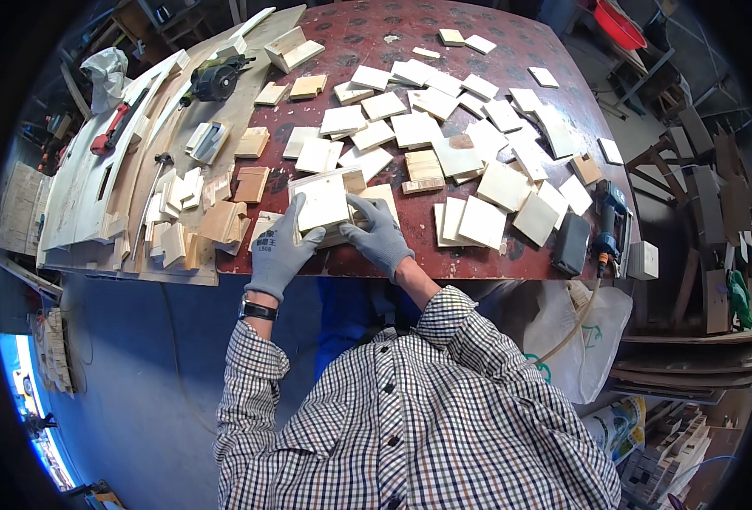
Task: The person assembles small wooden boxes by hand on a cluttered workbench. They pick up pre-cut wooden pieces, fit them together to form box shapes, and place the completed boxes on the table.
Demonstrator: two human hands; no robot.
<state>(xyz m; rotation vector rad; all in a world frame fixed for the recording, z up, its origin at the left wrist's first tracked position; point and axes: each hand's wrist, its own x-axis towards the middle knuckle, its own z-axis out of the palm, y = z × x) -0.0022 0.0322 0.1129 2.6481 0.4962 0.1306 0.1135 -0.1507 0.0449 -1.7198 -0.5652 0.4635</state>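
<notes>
Both my hands wear grey work gloves and meet at the table's near edge. Between them is a small stack of square pale wooden boards (323, 202). My left hand (282, 251) grips its left side, with the thumb along the front edge. Closed against the right front corner is my right hand (382, 235); its fingertips are partly hidden. More wooden pieces lie directly behind and beside the stack, partly covered by it. Just to the right, a small wooden block (423, 166) rests among scattered square boards (417, 131).
The dark red tabletop (359, 38) carries many loose boards. At its right edge stand a nail gun (610, 223) with a hose and a dark case (572, 244). Leftward lie offcuts (223, 221), a hammer (163, 159), a black power tool (216, 78) and a red tool (110, 129).
</notes>
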